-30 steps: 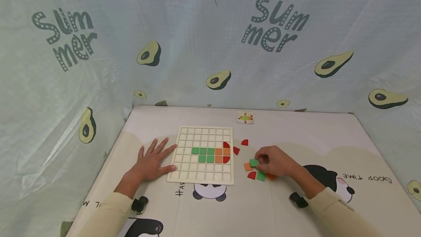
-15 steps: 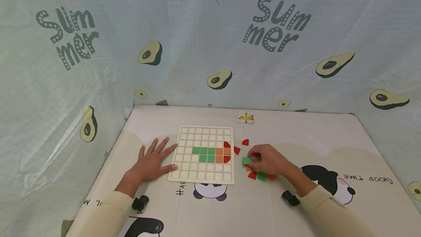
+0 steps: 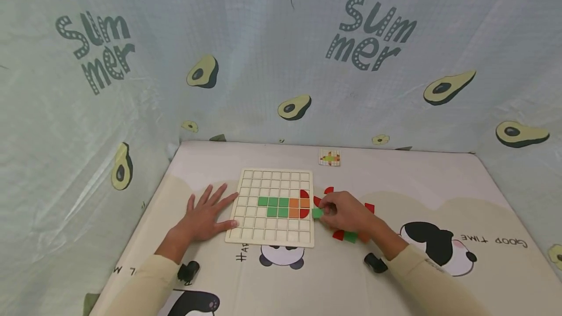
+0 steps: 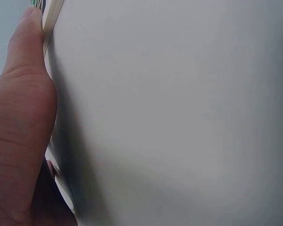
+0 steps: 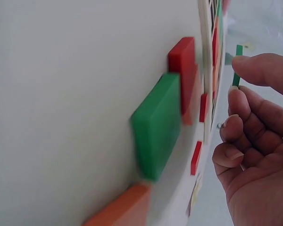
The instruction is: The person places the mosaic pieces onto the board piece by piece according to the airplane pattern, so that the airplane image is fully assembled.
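Right hand (image 3: 344, 212): grasping a green tile (image 3: 317, 213) between thumb and finger; in the right wrist view this tile stands edge-on in the pinch and the other fingers are bent.
Green tile: just at the right edge of the grid board (image 3: 272, 236); whether it touches the board, I cannot tell.
Left hand (image 3: 204, 218): released, lying with fingers spread, the thumb and index fingertip at the board's left edge.
On the board: five green squares (image 3: 273, 202) and three orange squares (image 3: 294, 203) make two rows side by side; two red quarter-circles (image 3: 304, 214) sit above and below the rightmost orange square.
Near the right hand: loose red pieces (image 3: 329, 190) lie beyond the fingers; a red piece, a loose green piece (image 3: 350, 237) and an orange piece (image 3: 364, 238) lie on the nearer side, partly covered.
Past the right forearm: one more red piece (image 3: 370, 207).
Wrists: at each one a black device (image 3: 189, 272) is seen, next to a beige sleeve (image 3: 153, 277).
Far side of the counter (image 3: 395, 169): a small pattern card (image 3: 329, 158).
Behind: a pale curtain (image 3: 246, 28) with avocado prints.
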The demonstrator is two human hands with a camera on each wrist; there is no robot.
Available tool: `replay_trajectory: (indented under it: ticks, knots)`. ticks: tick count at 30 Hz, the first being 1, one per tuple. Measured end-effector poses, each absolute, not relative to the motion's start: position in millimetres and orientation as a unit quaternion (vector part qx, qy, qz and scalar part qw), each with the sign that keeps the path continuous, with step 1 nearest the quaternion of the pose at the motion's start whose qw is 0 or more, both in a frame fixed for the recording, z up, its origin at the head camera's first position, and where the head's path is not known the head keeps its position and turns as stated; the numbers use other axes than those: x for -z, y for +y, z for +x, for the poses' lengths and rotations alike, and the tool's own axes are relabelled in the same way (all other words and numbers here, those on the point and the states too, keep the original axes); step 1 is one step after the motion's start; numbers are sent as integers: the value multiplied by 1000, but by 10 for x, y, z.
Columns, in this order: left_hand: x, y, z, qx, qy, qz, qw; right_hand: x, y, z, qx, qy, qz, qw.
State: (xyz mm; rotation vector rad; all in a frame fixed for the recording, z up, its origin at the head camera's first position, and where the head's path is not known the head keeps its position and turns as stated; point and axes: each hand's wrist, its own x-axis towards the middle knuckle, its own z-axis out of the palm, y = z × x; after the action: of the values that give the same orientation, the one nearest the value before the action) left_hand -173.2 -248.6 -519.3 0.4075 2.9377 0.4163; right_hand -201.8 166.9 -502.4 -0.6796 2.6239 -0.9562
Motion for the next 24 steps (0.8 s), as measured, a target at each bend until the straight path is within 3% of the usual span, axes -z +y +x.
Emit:
replay_trajectory:
  ticks: [24]
  knots:
    - [5155,-2483,-1712,-146,978,137,64,5048,1125,-2079,322,903,-267,95]
